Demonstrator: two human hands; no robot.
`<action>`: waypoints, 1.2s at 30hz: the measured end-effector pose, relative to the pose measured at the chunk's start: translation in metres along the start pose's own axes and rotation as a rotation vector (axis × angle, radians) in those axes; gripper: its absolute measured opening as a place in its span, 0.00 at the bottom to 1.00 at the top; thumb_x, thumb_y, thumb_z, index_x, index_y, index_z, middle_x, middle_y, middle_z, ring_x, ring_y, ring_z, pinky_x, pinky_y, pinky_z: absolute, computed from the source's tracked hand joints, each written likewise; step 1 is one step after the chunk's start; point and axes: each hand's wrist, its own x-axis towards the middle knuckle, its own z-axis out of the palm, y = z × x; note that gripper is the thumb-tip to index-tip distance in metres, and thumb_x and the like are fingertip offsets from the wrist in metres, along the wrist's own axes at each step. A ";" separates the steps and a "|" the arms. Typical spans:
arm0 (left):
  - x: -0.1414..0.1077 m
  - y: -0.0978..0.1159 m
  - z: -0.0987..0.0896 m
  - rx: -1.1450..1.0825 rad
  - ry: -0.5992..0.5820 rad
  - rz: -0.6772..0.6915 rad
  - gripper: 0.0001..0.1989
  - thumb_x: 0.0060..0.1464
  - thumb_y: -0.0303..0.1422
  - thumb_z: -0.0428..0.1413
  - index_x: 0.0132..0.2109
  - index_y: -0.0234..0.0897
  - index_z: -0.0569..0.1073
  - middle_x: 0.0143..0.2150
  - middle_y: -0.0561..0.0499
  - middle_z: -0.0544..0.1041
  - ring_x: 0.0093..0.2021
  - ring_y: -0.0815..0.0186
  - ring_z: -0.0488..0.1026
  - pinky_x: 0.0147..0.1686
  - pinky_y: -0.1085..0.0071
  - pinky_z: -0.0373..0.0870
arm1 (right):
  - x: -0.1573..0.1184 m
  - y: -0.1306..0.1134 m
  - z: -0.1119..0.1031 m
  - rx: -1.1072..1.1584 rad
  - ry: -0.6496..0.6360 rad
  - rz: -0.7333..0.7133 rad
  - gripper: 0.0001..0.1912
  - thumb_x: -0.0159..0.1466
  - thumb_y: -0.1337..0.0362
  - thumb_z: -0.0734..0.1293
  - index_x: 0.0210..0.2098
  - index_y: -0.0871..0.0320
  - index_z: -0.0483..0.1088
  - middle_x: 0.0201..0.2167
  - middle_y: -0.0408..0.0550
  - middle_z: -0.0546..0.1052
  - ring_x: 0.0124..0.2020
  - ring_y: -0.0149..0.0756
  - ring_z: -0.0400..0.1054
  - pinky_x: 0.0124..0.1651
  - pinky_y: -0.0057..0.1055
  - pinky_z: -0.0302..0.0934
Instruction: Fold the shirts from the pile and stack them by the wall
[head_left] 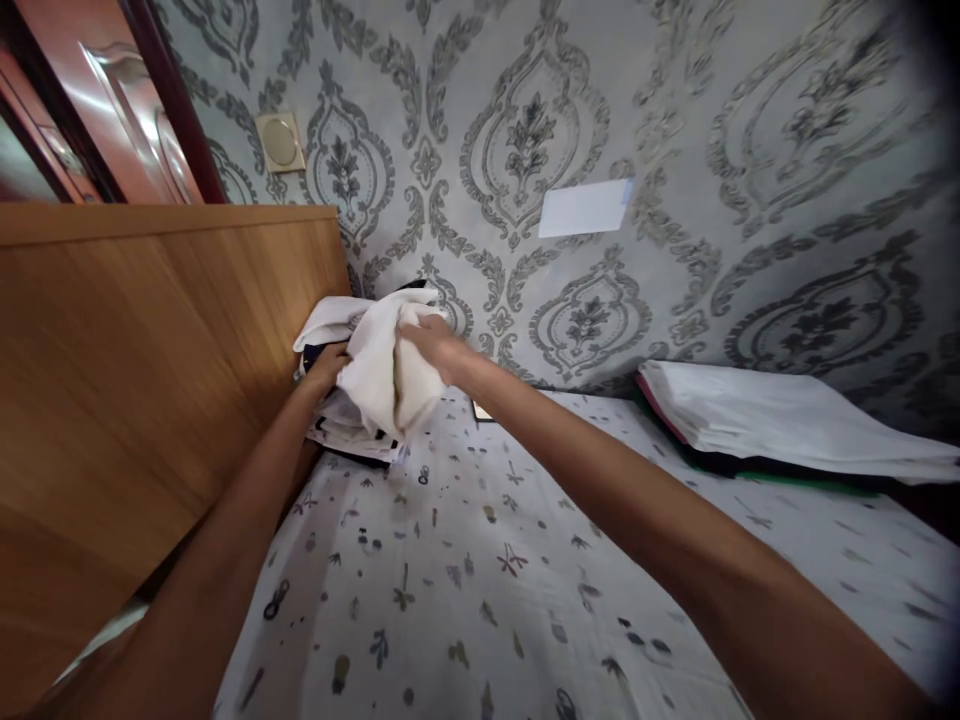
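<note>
A bunched white cloth [397, 370], possibly a garment, hangs in loose folds above a stack of folded clothes [349, 425] by the wooden panel. My right hand [433, 342] is closed on its upper right side, with the thumb and fingers pinching the fabric. At the cloth's left edge, my left hand [328, 368] is closed with curled fingers, partly hidden between the cloth and the stack. Another white piece [330, 318] and some dark fabric lie behind my left hand. The cloth covers much of the stack.
A wooden panel [172, 380] rises on the left along the patterned bed sheet [450, 580]. Folded white fabric [787, 415] lies over dark and green pieces at the right. A phone-like object [482, 411] sits partly behind my right forearm. White paper [585, 208] is on the wall.
</note>
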 end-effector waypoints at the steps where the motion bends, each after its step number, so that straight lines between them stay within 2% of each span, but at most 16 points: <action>1: 0.000 0.000 0.001 0.027 -0.010 0.004 0.15 0.49 0.36 0.54 0.40 0.34 0.80 0.39 0.46 0.82 0.44 0.55 0.76 0.50 0.58 0.72 | -0.015 -0.006 -0.011 -0.065 -0.025 0.012 0.08 0.63 0.60 0.66 0.31 0.57 0.72 0.31 0.49 0.77 0.37 0.44 0.73 0.45 0.43 0.69; 4: -0.003 0.003 0.001 0.109 -0.020 0.016 0.14 0.46 0.36 0.55 0.37 0.35 0.79 0.38 0.46 0.81 0.43 0.54 0.75 0.49 0.57 0.71 | -0.067 -0.014 -0.038 -0.162 -0.175 0.128 0.11 0.63 0.57 0.68 0.28 0.58 0.73 0.31 0.50 0.78 0.34 0.44 0.74 0.41 0.40 0.70; 7: -0.008 0.008 0.000 0.204 -0.026 0.023 0.13 0.45 0.37 0.56 0.36 0.35 0.79 0.40 0.44 0.81 0.44 0.51 0.75 0.49 0.56 0.71 | -0.113 -0.007 -0.055 0.001 -0.331 0.315 0.11 0.61 0.55 0.71 0.29 0.57 0.75 0.30 0.50 0.80 0.33 0.43 0.75 0.36 0.37 0.71; 9: -0.014 0.013 -0.001 0.261 -0.035 0.023 0.13 0.45 0.36 0.55 0.36 0.35 0.79 0.41 0.43 0.82 0.45 0.50 0.75 0.51 0.54 0.70 | -0.139 0.002 -0.063 0.151 -0.342 0.421 0.12 0.60 0.54 0.72 0.30 0.57 0.76 0.31 0.49 0.81 0.33 0.41 0.76 0.36 0.35 0.72; 14: -0.050 0.029 0.000 0.364 -0.058 0.052 0.14 0.49 0.32 0.53 0.41 0.37 0.79 0.48 0.44 0.81 0.52 0.51 0.74 0.58 0.56 0.65 | -0.195 0.016 -0.086 0.392 -0.155 0.556 0.13 0.63 0.56 0.71 0.40 0.60 0.77 0.34 0.53 0.82 0.31 0.39 0.77 0.38 0.34 0.73; 17: -0.090 0.038 0.008 0.511 -0.011 0.176 0.16 0.54 0.32 0.50 0.45 0.38 0.78 0.51 0.44 0.80 0.54 0.53 0.72 0.59 0.57 0.64 | -0.227 0.022 -0.106 0.449 0.001 0.619 0.14 0.66 0.58 0.67 0.46 0.60 0.75 0.35 0.55 0.83 0.32 0.41 0.78 0.40 0.37 0.74; 19: -0.122 0.041 0.018 0.610 0.005 0.211 0.16 0.58 0.34 0.48 0.45 0.37 0.78 0.47 0.43 0.80 0.52 0.53 0.73 0.56 0.56 0.66 | -0.249 0.031 -0.120 0.438 0.093 0.704 0.15 0.67 0.57 0.65 0.48 0.60 0.74 0.34 0.56 0.83 0.32 0.43 0.79 0.41 0.40 0.74; 22: -0.168 0.037 0.035 0.605 -0.056 0.110 0.17 0.60 0.39 0.47 0.46 0.37 0.77 0.44 0.42 0.80 0.48 0.53 0.74 0.52 0.58 0.69 | -0.287 0.051 -0.139 0.376 0.196 0.818 0.15 0.66 0.55 0.64 0.46 0.58 0.74 0.35 0.58 0.82 0.37 0.47 0.79 0.42 0.40 0.74; 26: -0.209 0.022 0.050 0.623 -0.112 -0.052 0.21 0.57 0.41 0.50 0.54 0.38 0.74 0.51 0.40 0.79 0.52 0.50 0.74 0.52 0.58 0.68 | -0.338 0.068 -0.165 0.278 0.234 0.861 0.17 0.61 0.50 0.67 0.40 0.57 0.74 0.37 0.60 0.82 0.42 0.51 0.79 0.41 0.41 0.74; 28: -0.215 0.014 0.047 0.686 -0.102 -0.131 0.20 0.55 0.39 0.50 0.51 0.38 0.75 0.49 0.40 0.79 0.51 0.48 0.75 0.50 0.58 0.69 | -0.361 0.068 -0.180 0.207 0.241 0.876 0.20 0.58 0.47 0.69 0.38 0.57 0.74 0.38 0.61 0.82 0.42 0.53 0.79 0.41 0.42 0.74; 30: -0.211 0.010 0.037 0.667 -0.064 -0.183 0.16 0.54 0.37 0.50 0.47 0.40 0.76 0.45 0.42 0.81 0.47 0.50 0.76 0.46 0.60 0.70 | -0.381 0.066 -0.196 0.102 0.272 0.881 0.21 0.56 0.44 0.69 0.37 0.55 0.74 0.38 0.60 0.82 0.41 0.54 0.78 0.40 0.43 0.74; 33: -0.192 0.012 0.017 0.489 0.072 -0.218 0.13 0.50 0.41 0.53 0.40 0.42 0.76 0.36 0.49 0.80 0.38 0.55 0.75 0.39 0.65 0.70 | -0.406 0.062 -0.217 -0.144 0.362 0.845 0.21 0.53 0.42 0.69 0.34 0.53 0.76 0.38 0.59 0.82 0.39 0.56 0.78 0.36 0.43 0.73; 36: -0.174 0.032 0.006 0.238 0.225 -0.225 0.16 0.46 0.47 0.57 0.36 0.40 0.74 0.29 0.53 0.75 0.30 0.61 0.72 0.30 0.69 0.69 | -0.422 0.062 -0.229 -0.363 0.407 0.753 0.20 0.52 0.40 0.69 0.29 0.49 0.76 0.38 0.57 0.82 0.39 0.56 0.77 0.36 0.43 0.71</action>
